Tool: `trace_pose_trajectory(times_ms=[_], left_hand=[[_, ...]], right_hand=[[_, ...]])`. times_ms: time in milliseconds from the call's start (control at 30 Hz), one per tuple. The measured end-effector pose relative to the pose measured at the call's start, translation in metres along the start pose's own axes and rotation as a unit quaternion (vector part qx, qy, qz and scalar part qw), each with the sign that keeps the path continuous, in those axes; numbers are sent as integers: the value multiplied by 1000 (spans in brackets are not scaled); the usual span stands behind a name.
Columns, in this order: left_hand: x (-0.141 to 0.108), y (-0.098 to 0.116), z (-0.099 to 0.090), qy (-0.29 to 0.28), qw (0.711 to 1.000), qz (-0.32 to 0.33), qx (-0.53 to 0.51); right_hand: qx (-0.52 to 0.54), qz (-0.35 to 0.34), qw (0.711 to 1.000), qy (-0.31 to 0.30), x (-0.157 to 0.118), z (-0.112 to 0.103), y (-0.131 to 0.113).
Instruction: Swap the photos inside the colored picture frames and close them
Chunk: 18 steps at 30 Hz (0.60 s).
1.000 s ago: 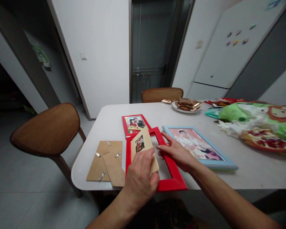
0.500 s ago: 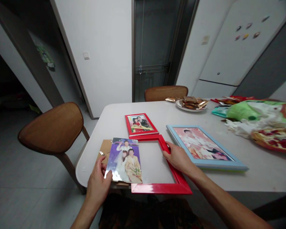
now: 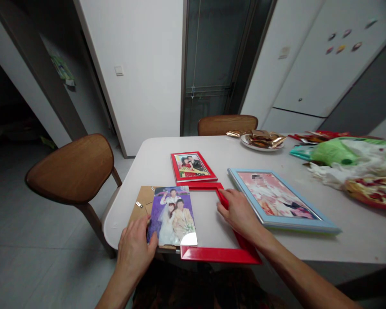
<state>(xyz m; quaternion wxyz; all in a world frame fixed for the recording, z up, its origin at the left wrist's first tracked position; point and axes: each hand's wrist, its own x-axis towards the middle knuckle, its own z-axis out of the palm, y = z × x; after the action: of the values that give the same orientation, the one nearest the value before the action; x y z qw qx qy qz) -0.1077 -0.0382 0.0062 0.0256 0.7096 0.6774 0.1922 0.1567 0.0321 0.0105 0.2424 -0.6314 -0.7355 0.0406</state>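
Note:
A glossy wedding photo (image 3: 172, 219) with a purple background lies over a brown frame backing board (image 3: 140, 201) with metal clips. My left hand (image 3: 133, 242) is closed at the photo's left edge, thumb on the near side and fingers curled at the edge over the board. The photo's right edge overlaps the left side of an empty red picture frame (image 3: 218, 254), which lies flat at the table's front edge. My right hand (image 3: 239, 214) wraps round the right side of that frame.
A smaller red framed photo (image 3: 193, 177) lies just beyond, and a blue framed photo (image 3: 286, 225) to the right. Farther off are a plate (image 3: 260, 148) of wrapped snacks, a green package (image 3: 334, 150) and food (image 3: 373, 191). Wooden chairs (image 3: 73, 171) stand around the white table (image 3: 148, 159).
The view has shifted slightly. The photo has moved a little away from the board's left side, and a bright reflection now shows at its lower right corner. My right hand stays on the red frame.

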Motion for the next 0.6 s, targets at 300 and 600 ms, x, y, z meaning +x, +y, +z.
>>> trace_pose_trajectory(times_ms=[300, 600], left_hand=[[-6, 36, 22, -1, 978, 162, -135], [17, 61, 0, 139, 869, -60, -471]], right_hand=[[505, 118, 847, -116, 0, 31, -75], [599, 148, 782, -82, -3, -9, -92]])
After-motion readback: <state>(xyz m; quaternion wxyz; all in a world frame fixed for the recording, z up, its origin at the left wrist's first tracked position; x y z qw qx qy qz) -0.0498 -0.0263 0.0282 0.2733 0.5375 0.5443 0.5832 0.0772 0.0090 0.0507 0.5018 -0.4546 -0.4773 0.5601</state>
